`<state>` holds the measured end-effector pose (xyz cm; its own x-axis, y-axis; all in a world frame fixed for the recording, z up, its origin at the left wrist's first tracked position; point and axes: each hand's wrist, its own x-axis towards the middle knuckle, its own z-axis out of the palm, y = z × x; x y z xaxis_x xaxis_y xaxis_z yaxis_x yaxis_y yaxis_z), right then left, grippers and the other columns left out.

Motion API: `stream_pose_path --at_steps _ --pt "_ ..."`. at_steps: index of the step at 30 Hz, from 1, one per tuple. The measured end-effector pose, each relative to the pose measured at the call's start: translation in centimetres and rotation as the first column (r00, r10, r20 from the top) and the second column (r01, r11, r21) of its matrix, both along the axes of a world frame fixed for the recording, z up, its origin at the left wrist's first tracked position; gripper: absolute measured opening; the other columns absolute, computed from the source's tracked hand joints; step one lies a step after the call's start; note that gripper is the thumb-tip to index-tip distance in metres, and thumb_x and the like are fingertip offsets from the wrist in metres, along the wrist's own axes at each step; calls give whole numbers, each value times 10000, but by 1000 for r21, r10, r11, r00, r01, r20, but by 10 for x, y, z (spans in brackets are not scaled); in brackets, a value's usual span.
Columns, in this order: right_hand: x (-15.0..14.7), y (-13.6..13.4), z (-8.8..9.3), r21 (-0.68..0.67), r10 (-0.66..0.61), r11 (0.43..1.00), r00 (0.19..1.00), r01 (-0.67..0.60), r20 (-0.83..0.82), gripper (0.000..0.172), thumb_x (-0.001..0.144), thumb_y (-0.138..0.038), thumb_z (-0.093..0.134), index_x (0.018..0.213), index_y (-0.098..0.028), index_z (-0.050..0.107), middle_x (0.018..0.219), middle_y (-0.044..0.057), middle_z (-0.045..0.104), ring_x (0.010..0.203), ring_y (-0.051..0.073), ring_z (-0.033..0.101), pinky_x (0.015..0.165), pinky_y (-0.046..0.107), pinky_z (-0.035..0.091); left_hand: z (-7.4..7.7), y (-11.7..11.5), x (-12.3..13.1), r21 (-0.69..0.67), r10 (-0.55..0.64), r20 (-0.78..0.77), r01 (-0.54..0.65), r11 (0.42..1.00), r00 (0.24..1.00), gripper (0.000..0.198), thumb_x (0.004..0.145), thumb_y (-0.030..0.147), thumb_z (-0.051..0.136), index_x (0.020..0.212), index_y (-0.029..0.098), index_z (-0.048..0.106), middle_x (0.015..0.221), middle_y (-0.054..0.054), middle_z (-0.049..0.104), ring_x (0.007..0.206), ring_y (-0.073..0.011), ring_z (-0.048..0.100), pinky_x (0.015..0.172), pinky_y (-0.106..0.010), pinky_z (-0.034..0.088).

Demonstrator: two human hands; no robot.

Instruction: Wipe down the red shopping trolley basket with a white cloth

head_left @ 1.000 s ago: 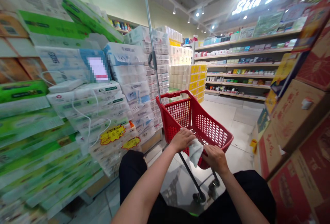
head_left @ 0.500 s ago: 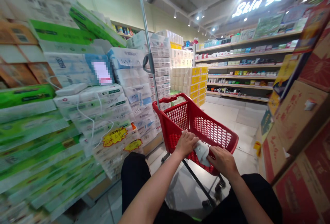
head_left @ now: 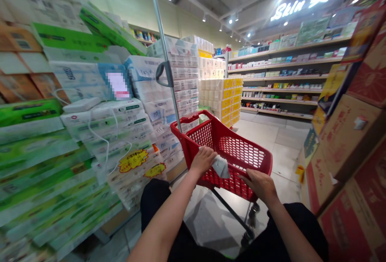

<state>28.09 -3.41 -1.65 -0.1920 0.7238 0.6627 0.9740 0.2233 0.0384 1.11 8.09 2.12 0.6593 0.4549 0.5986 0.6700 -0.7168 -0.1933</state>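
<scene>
**White cloth on the red trolley's rim**

A crumpled white cloth (head_left: 221,166) hangs over the near rim, one corner drooping outside. The red mesh trolley (head_left: 241,153) stands upright on its wheels, with its basket open-topped.

The pale tiled floor (head_left: 271,137) is stretching down the aisle ahead of me. The red cart (head_left: 238,153) is standing on it on small wheels, close before my knees. Tissue packs (head_left: 120,133) are stacking up on my left and cardboard boxes (head_left: 346,133) on my right. Further on, yellow packs (head_left: 230,97) are sitting in a block beside long shelves (head_left: 280,79) carrying rows of small goods.
</scene>
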Motion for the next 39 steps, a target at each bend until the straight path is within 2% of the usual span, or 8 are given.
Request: stream_pose_path --at_steps 4,7,13,20,24,30,35,39 --pt "-2 1 1 18 -11 1000 1000 10 14 419 929 -525 454 678 -193 505 621 1 589 577 115 529 562 270 222 12 12 -29 -3 39 37 -39 999 999 226 967 316 415 1141 235 534 1209 -44 522 1227 -226 406 1134 -485 231" --pt "-5 0 3 20 -13 1000 1000 13 -1 423 937 -518 441 680 -190 514 618 5 592 574 112 526 561 269 221 16 10 -32 -44 60 75 -57 997 995 229 954 320 429 1143 234 527 1218 -37 516 1265 -234 371 1158 -511 184" --pt "-12 -2 6 26 -73 997 997 72 2 433 939 -533 423 699 -190 530 645 9 625 588 117 551 567 268 230 7 -15 5 -120 132 164 -113 986 978 227 926 377 452 1065 219 538 1126 -45 527 1227 -243 381 1179 -546 107" --pt "-25 1 0 -48 -105 993 994 104 -25 348 943 -489 433 797 -203 568 734 8 665 676 141 603 593 266 260 -14 -52 62 -147 74 167 -49 988 983 284 912 428 456 1085 216 530 1114 -61 530 1204 -254 391 1175 -542 131" --pt "-35 -1 3 -85 -89 993 993 83 -78 236 940 -373 448 841 -214 591 789 13 686 722 144 618 621 261 286 -20 -64 72 -155 49 158 -24 988 986 294 923 433 441 1087 206 531 1127 -68 531 1198 -256 399 1174 -542 122" --pt "-45 -4 7 -92 -38 995 996 31 -76 257 946 -400 449 848 -207 588 806 27 682 729 143 613 632 258 300 -10 -42 33 -147 -95 11 96 984 995 318 966 421 377 1201 244 497 1196 -31 529 1221 -204 412 1190 -461 140" --pt "-46 -1 2 -41 -34 999 998 32 -53 365 963 -465 404 759 -194 537 714 23 635 680 138 585 617 260 284 1 -3 -18 -143 33 -3 -34 989 999 333 977 392 357 1248 236 472 1347 -38 465 1372 -213 277 1198 -465 115" --pt "-48 -1 0 -3 -20 1000 999 20 -48 363 971 -454 389 771 -190 537 716 29 630 652 133 563 616 259 283 8 20 -45 -151 109 -32 -112 982 994 370 985 415 316 1287 246 447 1445 -22 393 1420 -206 200 1201 -465 105"
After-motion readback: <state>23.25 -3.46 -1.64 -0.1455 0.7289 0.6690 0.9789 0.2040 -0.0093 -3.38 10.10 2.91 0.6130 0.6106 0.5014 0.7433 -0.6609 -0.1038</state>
